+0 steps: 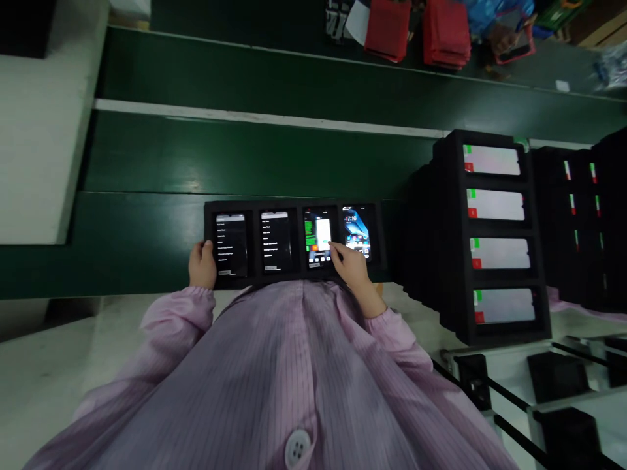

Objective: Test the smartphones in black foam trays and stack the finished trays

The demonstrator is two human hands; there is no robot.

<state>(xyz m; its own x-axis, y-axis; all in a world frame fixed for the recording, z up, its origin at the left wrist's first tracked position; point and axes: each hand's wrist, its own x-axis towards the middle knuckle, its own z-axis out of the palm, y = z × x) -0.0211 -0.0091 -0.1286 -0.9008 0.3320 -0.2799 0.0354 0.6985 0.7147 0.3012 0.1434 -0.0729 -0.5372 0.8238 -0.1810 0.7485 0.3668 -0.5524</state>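
A black foam tray (298, 277) lies along the green bench's near edge, with several smartphones in a row of slots. My left hand (202, 265) grips the tray's left end, thumb on top. Beside it, the leftmost phone (231, 245) and its neighbour (275, 241) show white menu lists on black. My right hand (351, 264) has its index finger stretched to the screen of the third phone (317, 238), which shows a white pop-up box and green text. At the right end, another phone (357, 232) displays a blue home screen. The right hand holds nothing.
To the right stands a tall stack of black trays (499, 235) with labelled phones in the top one; more trays (578, 215) are behind it. Red sheets (445, 32) lie across the bench, where another person's hand (504, 39) holds a red-edged item.
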